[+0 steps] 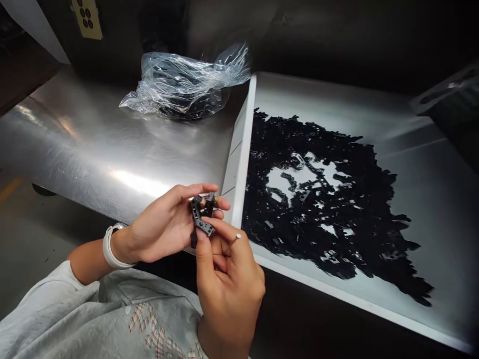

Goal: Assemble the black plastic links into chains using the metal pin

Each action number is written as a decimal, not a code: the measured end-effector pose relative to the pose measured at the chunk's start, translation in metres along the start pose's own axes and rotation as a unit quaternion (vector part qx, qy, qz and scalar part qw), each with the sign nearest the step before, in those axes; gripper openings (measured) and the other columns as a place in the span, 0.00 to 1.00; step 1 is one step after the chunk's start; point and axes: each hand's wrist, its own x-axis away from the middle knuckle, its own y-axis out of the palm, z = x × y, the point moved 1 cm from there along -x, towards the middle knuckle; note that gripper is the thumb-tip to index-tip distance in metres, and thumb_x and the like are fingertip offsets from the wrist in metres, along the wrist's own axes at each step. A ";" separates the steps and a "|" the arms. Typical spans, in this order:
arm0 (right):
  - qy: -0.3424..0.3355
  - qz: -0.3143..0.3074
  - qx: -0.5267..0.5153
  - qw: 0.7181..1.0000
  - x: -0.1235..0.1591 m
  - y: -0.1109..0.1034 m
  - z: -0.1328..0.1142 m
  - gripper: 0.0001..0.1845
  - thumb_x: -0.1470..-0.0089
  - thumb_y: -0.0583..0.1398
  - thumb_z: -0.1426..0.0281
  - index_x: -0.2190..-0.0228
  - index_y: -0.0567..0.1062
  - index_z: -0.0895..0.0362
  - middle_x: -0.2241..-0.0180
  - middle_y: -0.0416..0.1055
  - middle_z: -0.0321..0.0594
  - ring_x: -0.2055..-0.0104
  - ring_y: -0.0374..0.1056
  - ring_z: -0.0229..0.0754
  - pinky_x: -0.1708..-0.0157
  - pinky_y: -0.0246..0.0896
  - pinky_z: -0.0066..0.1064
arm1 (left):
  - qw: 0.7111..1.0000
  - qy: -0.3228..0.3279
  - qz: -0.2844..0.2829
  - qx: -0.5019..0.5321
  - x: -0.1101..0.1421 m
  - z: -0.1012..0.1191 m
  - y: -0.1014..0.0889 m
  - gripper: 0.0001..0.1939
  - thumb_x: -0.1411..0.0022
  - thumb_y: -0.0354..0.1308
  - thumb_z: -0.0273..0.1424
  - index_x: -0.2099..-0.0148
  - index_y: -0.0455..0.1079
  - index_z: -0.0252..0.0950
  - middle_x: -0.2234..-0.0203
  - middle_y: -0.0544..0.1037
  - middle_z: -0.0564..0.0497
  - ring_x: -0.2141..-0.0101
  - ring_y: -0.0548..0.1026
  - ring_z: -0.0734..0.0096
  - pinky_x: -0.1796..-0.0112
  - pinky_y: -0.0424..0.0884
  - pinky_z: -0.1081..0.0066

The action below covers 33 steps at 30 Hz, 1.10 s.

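My left hand (pixel 164 224) is turned palm up, its fingers curled around a few small black plastic parts (pixel 210 203). Between the thumb and fingertips of my right hand (pixel 234 279), which wears a ring, is a curved black plastic part (pixel 200 217) with small holes along it. That piece lies against the parts in my left hand, so how many there are is hard to tell. To the right of both hands, a white tray (pixel 242 189) holds a wide, loose heap of similar black parts (pixel 359 214).
A clear plastic bag (pixel 187 82) with dark contents lies at the back of the shiny metal table (pixel 93 144), left of the tray. The tray's raised white wall stands just beside my hands. Behind rises a dark wall with a yellowish outlet plate (pixel 87 19).
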 end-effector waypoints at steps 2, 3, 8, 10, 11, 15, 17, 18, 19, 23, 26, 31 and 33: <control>0.007 -0.005 -0.001 1.000 -0.001 -0.006 0.000 0.13 0.34 0.61 0.78 0.52 0.76 0.51 0.76 0.73 0.24 0.80 0.68 0.26 0.74 0.68 0.10 | 1.000 -0.009 -0.020 0.017 0.001 -0.002 0.001 0.09 0.36 0.60 0.31 0.56 0.77 0.33 0.63 0.83 0.48 0.61 0.81 0.71 0.59 0.77 0.71; 0.007 -0.001 0.003 1.000 -0.001 -0.008 0.000 0.13 0.34 0.61 0.77 0.52 0.76 0.51 0.77 0.72 0.24 0.80 0.67 0.26 0.75 0.67 0.10 | 0.999 -0.013 -0.028 0.020 0.002 -0.004 0.001 0.11 0.36 0.59 0.31 0.55 0.77 0.33 0.60 0.84 0.47 0.59 0.81 0.70 0.57 0.77 0.70; 0.009 0.067 0.036 0.997 -0.003 -0.017 -0.002 0.12 0.36 0.63 0.77 0.54 0.77 0.51 0.80 0.63 0.24 0.83 0.58 0.28 0.81 0.61 0.15 | 0.998 -0.016 -0.053 -0.014 -0.002 -0.010 0.014 0.16 0.39 0.58 0.25 0.49 0.76 0.35 0.44 0.81 0.44 0.38 0.74 0.57 0.43 0.72 0.62; 0.006 0.095 0.040 0.995 -0.007 -0.019 -0.004 0.11 0.37 0.63 0.78 0.55 0.78 0.52 0.78 0.65 0.26 0.83 0.57 0.28 0.82 0.61 0.16 | 0.997 -0.020 -0.057 -0.044 -0.008 -0.013 0.022 0.21 0.42 0.58 0.20 0.46 0.74 0.36 0.38 0.78 0.44 0.33 0.70 0.55 0.40 0.70 0.59; 0.002 0.110 0.043 0.993 -0.009 -0.019 -0.005 0.11 0.37 0.62 0.78 0.56 0.77 0.53 0.78 0.65 0.26 0.83 0.58 0.28 0.82 0.61 0.17 | 0.996 -0.022 -0.056 -0.062 -0.011 -0.013 0.026 0.24 0.42 0.57 0.18 0.45 0.72 0.37 0.36 0.75 0.44 0.33 0.69 0.55 0.40 0.71 0.59; -0.014 0.160 0.105 0.981 -0.023 -0.026 -0.003 0.08 0.37 0.61 0.79 0.59 0.76 0.55 0.80 0.61 0.24 0.83 0.57 0.28 0.82 0.61 0.16 | 0.991 -0.013 -0.030 -0.128 -0.028 -0.015 0.041 0.33 0.41 0.55 0.15 0.35 0.66 0.37 0.29 0.67 0.42 0.33 0.70 0.56 0.42 0.72 0.64; -0.018 0.172 0.134 0.976 -0.028 -0.030 0.000 0.07 0.37 0.61 0.78 0.59 0.75 0.56 0.79 0.62 0.24 0.83 0.56 0.27 0.82 0.61 0.16 | 0.986 -0.005 -0.023 -0.162 -0.036 -0.016 0.046 0.36 0.40 0.54 0.14 0.30 0.63 0.36 0.28 0.65 0.41 0.34 0.70 0.57 0.41 0.72 0.65; -0.019 0.178 0.143 0.973 -0.029 -0.032 0.002 0.07 0.37 0.61 0.78 0.59 0.76 0.56 0.79 0.62 0.24 0.83 0.55 0.27 0.81 0.61 0.16 | 0.984 0.002 -0.022 -0.179 -0.040 -0.017 0.048 0.37 0.38 0.54 0.14 0.29 0.61 0.36 0.28 0.65 0.40 0.34 0.71 0.57 0.40 0.71 0.64; -0.021 0.182 0.148 0.972 -0.031 -0.034 0.004 0.07 0.37 0.62 0.78 0.59 0.76 0.56 0.79 0.62 0.24 0.83 0.55 0.27 0.81 0.61 0.17 | 0.981 0.010 -0.023 -0.195 -0.043 -0.018 0.048 0.38 0.37 0.54 0.15 0.27 0.59 0.37 0.29 0.66 0.40 0.33 0.70 0.56 0.39 0.70 0.64; -0.042 0.197 0.161 0.966 -0.032 -0.037 0.010 0.07 0.38 0.63 0.77 0.60 0.78 0.55 0.79 0.65 0.26 0.82 0.56 0.28 0.79 0.62 0.19 | 0.970 0.057 -0.025 -0.237 -0.050 -0.021 0.044 0.41 0.36 0.56 0.16 0.25 0.54 0.40 0.30 0.68 0.40 0.30 0.65 0.55 0.35 0.65 0.63; -0.061 0.208 0.159 0.963 -0.032 -0.036 0.013 0.08 0.38 0.64 0.78 0.59 0.79 0.54 0.75 0.73 0.29 0.82 0.61 0.28 0.78 0.65 0.20 | 0.960 0.075 -0.045 -0.265 -0.049 -0.022 0.037 0.39 0.35 0.58 0.18 0.25 0.54 0.40 0.30 0.67 0.38 0.32 0.69 0.53 0.37 0.69 0.61; -0.088 0.197 0.150 0.965 -0.028 -0.036 0.015 0.13 0.39 0.63 0.80 0.57 0.80 0.52 0.67 0.82 0.33 0.80 0.69 0.30 0.76 0.70 0.21 | 0.955 0.093 -0.080 -0.269 -0.040 -0.016 0.031 0.31 0.36 0.65 0.23 0.33 0.61 0.40 0.35 0.74 0.39 0.41 0.78 0.55 0.44 0.75 0.64; -0.106 0.204 0.150 0.962 -0.026 -0.037 0.016 0.16 0.40 0.64 0.82 0.55 0.80 0.52 0.66 0.83 0.34 0.80 0.70 0.30 0.76 0.70 0.21 | 0.960 0.093 -0.078 -0.253 -0.036 -0.013 0.029 0.30 0.37 0.67 0.25 0.36 0.64 0.39 0.37 0.76 0.39 0.42 0.79 0.56 0.43 0.75 0.63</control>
